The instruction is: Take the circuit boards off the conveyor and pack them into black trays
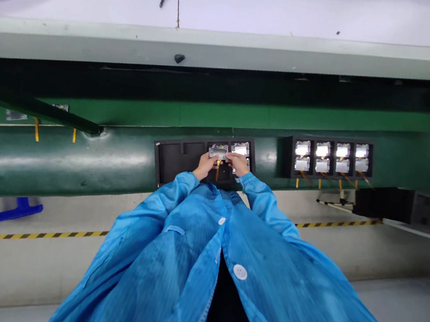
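Both my hands hold a small circuit board [218,152] with a silvery metal cover and an orange ribbon cable hanging from its near side. My left hand [205,166] pinches its left edge, and my right hand [238,163] grips the right edge. Under them lies a black compartment tray [176,163] on the green bench. The tray's large left compartment holds nothing, while more boards [241,147] sit in its right end, partly covered by my right hand.
Further right, a second black tray [313,148] carries several similar boards with orange cables over its edge. Loose boards [16,115] lie at far left, behind a dark green bar [65,117]. A white shelf [231,46] spans above. A blue stool [3,214] stands lower left.
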{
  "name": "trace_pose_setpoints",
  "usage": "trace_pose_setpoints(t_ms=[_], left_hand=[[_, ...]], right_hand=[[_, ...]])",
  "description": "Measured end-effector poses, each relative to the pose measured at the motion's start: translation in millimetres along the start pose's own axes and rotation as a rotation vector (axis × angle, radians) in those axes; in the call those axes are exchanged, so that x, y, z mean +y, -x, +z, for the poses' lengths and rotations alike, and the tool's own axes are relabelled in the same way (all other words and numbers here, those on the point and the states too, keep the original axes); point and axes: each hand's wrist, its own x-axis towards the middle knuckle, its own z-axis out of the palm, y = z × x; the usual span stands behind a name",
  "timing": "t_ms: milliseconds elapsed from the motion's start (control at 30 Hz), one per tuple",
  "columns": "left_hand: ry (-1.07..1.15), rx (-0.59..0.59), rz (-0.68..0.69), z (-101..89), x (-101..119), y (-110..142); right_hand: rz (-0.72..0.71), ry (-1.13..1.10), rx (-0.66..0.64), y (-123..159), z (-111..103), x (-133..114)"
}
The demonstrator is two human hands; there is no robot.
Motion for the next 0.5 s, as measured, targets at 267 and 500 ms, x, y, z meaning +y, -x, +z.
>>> trace_pose_setpoints(t_ms=[267,500], left_hand=[[0.124,0.090,-0.075,9.0,-9,-9],[0.179,0.069,-0.137,11.4,-5,1]], right_hand=[[-0.115,0.062,0.008,-3,0,25],[-0.318,0.183,-0.017,2,-4,51]])
